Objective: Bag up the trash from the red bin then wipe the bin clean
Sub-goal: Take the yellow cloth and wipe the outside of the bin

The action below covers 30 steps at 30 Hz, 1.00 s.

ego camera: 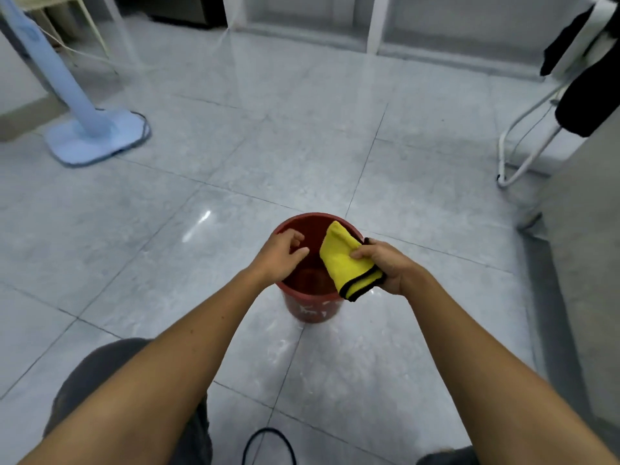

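The red bin [312, 308] stands upright on the tiled floor just ahead of my knees, and its inside looks bare. A folded yellow cloth [345, 260] with a black hem hangs over the bin's right rim, pinched in my right hand [385, 266]. My left hand [281, 253] hovers over the left rim with its fingers loosely curled and nothing in them; whether it touches the rim is unclear. No trash bag shows in this view.
A pale blue fan stand [97, 129] sits at the far left. At the right a white tube rack [516, 152] carries dark clothing [587, 78]. A grey cabinet side [583, 263] runs along the right edge. A black cable loop [268, 444] lies near my feet.
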Available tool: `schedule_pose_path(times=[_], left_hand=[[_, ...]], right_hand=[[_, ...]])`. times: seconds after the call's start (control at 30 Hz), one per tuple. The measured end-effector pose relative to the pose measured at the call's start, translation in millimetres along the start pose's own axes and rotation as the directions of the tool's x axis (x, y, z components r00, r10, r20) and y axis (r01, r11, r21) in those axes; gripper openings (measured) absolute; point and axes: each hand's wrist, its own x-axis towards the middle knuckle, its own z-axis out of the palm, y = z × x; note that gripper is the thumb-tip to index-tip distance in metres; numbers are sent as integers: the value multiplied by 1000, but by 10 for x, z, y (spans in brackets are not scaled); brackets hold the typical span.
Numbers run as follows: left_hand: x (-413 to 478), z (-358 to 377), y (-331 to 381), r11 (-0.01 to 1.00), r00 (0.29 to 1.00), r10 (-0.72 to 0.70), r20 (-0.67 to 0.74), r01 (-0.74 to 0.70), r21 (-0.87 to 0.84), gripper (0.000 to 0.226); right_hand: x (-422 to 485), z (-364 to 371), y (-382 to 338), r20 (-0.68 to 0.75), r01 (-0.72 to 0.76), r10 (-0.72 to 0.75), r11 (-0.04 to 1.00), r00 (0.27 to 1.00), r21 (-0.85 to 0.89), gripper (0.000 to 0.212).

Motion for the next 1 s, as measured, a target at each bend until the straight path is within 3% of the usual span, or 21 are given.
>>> schedule_pose_path(times=[0.1,0.2,0.3,0.43,0.57,0.8,1.0], left_hand=[[-264,-2,-61,971,994,-49,100,23,240,38],[-445,15,-17,899,981,-94,171,9,438,37],[-550,73,96,853,970,-114,214,-15,522,36],[-585,293,136,812,976,-5,219,-123,571,42],[-431,463,-75,647,964,131,230,-259,717,53],[-4,692,-344,531,885,40,464,-412,740,44],[84,748,-407,541,836,174,520,-523,659,25]], right_hand=[[-321,-23,26,-105,-11,29,987,994,160,9],[-581,-62,40,-174,30,9,975,985,220,13],[-768,-108,45,-227,82,-20,961,974,264,20],[-784,-171,84,-315,138,-18,921,949,364,29],[-600,-194,238,-367,145,55,855,929,497,37],[-48,-154,465,-424,110,162,829,891,549,39],[210,-277,645,-467,168,211,746,859,645,32]])
